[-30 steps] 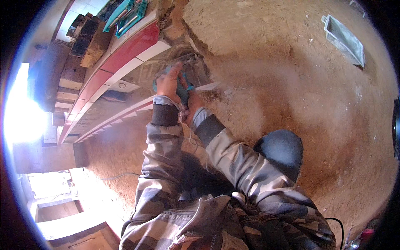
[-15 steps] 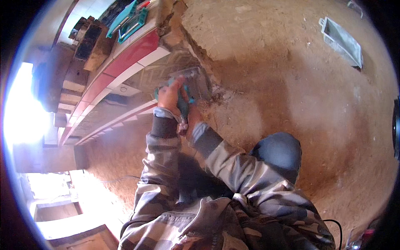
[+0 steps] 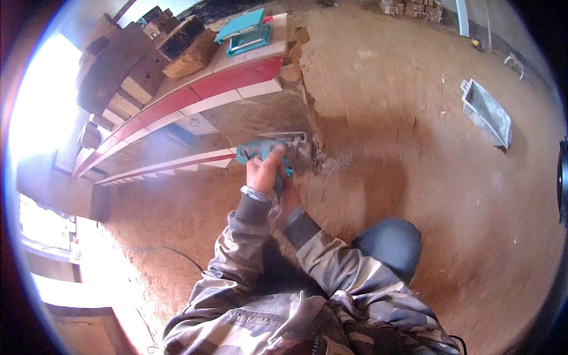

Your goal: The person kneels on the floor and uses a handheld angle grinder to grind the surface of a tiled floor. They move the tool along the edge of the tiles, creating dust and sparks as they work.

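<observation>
A teal handheld power cutter (image 3: 255, 148) with a flat metal plate sits at the end of the lower step, by the bare mortar edge. My left hand (image 3: 261, 174) is closed around the cutter's body, its thumb stretched along the top. Below and to the right, my right hand (image 3: 289, 199) is closed on the cutter's rear handle, its fingers partly hidden. Red and white tiles edge the steps (image 3: 236, 77), and hazy dust hangs near them. The blade is hidden, so I cannot tell whether it touches the step.
A teal box-like frame (image 3: 248, 40) lies on the top step beside stacked bricks and blocks (image 3: 192, 52). A grey trough (image 3: 488, 115) rests on the dirt floor to the right. One dark cable (image 3: 168, 248) runs across the floor at left.
The view has shifted, so the steps and trough sit lower in the picture. The cutter now appears turned more sideways, its metal plate plainer to see. Both hands keep their hold.
</observation>
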A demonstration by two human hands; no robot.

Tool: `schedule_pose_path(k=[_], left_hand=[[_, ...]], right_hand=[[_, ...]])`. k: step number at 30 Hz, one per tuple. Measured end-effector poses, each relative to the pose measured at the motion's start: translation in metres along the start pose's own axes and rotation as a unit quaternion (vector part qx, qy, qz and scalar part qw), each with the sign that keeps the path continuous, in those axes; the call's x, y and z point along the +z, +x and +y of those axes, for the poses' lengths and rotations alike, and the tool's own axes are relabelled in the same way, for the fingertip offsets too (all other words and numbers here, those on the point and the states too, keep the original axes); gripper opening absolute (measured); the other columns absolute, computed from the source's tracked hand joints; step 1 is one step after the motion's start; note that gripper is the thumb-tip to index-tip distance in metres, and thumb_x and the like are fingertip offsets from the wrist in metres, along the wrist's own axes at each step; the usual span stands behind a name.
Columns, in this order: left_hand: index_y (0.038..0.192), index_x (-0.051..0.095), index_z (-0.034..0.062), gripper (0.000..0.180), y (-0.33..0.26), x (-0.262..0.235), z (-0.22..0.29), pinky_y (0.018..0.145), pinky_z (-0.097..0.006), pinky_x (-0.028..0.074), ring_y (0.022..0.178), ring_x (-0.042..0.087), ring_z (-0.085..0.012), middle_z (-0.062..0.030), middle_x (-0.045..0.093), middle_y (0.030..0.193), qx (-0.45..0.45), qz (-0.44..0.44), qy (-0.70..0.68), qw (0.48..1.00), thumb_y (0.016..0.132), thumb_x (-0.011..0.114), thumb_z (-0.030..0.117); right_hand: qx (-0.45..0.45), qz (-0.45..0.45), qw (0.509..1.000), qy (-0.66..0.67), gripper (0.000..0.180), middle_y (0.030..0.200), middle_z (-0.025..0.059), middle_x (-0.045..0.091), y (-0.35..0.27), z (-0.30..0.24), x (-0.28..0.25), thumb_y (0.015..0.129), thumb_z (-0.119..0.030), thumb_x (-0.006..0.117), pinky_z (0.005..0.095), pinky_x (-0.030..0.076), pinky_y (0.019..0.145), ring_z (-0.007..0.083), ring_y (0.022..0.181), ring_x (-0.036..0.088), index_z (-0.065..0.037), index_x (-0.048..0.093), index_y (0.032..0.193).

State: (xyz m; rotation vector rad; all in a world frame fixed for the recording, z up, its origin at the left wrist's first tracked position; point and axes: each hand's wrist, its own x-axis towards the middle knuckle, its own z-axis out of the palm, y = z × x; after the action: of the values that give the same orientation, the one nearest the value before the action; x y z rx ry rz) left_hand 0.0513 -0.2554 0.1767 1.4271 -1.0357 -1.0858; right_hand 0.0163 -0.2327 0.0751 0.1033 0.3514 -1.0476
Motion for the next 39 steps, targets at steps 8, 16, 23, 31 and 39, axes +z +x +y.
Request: schedule_pose_path(k=[8,16,23,31,39], left_hand=[[0.063,0.062,0.0033,0.036,-0.017,-0.003,0.004,0.054,-0.031,0.043,0.052,0.055,-0.0172,-0.0064,0.059,0.058,-0.005,0.007,-0.041,0.999,0.085,0.068,0.031],[0.063,0.061,0.0043,0.036,-0.014,-0.009,-0.014,0.053,-0.03,0.043,0.052,0.054,-0.0163,-0.0045,0.058,0.057,-0.002,-0.009,-0.007,1.0,0.085,0.069,0.031],[0.063,0.062,0.0042,0.037,-0.016,-0.002,-0.023,0.054,-0.029,0.043,0.053,0.055,-0.0149,-0.0031,0.058,0.057,-0.012,-0.022,-0.014,1.0,0.085,0.069,0.033],[0.063,0.062,0.0027,0.036,-0.021,0.013,-0.046,0.054,-0.029,0.042,0.055,0.054,-0.0125,-0.0016,0.059,0.06,-0.031,-0.045,-0.011,0.998,0.082,0.073,0.03],[0.066,0.061,0.0011,0.038,-0.029,0.034,-0.044,0.055,-0.029,0.041,0.059,0.049,-0.0097,0.0,0.056,0.063,-0.114,-0.057,0.014,0.992,0.082,0.074,0.033]], right_hand=[[-0.053,-0.033,0.995,-0.08,0.039,0.101,-0.0008,0.065,0.001,0.01,-0.024,0.099,-0.048,0.042,0.028,0.051,0.057,0.0129,0.077,0.062,-0.018,0.058,0.119],[-0.093,-0.125,0.985,-0.071,0.042,0.121,0.0094,0.058,-0.022,0.009,-0.02,0.099,-0.034,0.047,0.0345,0.049,0.09,0.0205,0.107,0.061,-0.006,0.049,0.13],[-0.093,-0.027,0.995,-0.012,0.041,0.121,0.0089,0.058,-0.042,0.0,0.0,0.098,-0.032,0.049,0.0347,0.05,0.087,0.0206,0.107,0.061,-0.007,0.048,0.131],[-0.136,0.018,0.985,-0.107,0.046,0.116,0.0065,0.064,-0.039,-0.004,-0.027,0.097,-0.047,0.05,0.0385,0.051,0.091,0.0235,0.107,0.062,-0.009,0.058,0.123],[-0.013,-0.085,0.989,0.121,0.052,0.117,0.0064,0.064,-0.037,-0.024,-0.071,0.096,-0.052,0.051,0.0397,0.051,0.091,0.0243,0.107,0.062,-0.009,0.057,0.124]])
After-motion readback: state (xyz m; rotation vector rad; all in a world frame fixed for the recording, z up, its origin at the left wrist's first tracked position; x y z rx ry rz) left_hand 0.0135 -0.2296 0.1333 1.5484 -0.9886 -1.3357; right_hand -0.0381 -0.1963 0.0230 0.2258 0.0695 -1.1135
